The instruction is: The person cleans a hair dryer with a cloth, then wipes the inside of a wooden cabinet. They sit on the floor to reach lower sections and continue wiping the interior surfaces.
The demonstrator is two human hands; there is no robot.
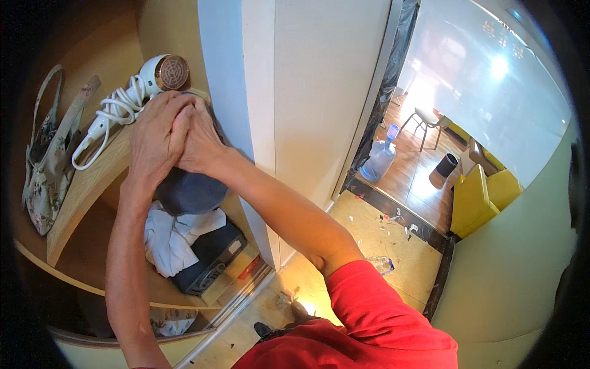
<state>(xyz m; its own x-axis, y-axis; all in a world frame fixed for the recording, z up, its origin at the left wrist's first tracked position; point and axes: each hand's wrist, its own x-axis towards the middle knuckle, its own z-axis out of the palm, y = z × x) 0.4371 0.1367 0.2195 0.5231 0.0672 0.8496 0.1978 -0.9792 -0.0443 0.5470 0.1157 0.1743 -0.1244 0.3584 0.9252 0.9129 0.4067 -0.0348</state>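
Note:
My left hand point(156, 133) and my right hand point(199, 133) are pressed together, fingers overlapping, at the shelf's right end inside a wooden cabinet. Both grip a dark blue fabric item point(191, 191), possibly a cap; its rounded lower part hangs below my wrists, and my hands hide its middle. Just beyond my left hand lies a white hair dryer point(148, 79) with its cord wound around the handle. Beneath the blue item, a crumpled white cloth point(168, 240) rests on a black box point(209, 263).
A floral fabric bag point(48, 193) leans at the left of the curved wooden shelf point(87, 184). A white door panel point(322, 101) stands right of the cabinet. Litter point(398, 219) dots the floor near the doorway; beyond are a water jug point(379, 161), a bin point(447, 165) and a yellow seat point(474, 203).

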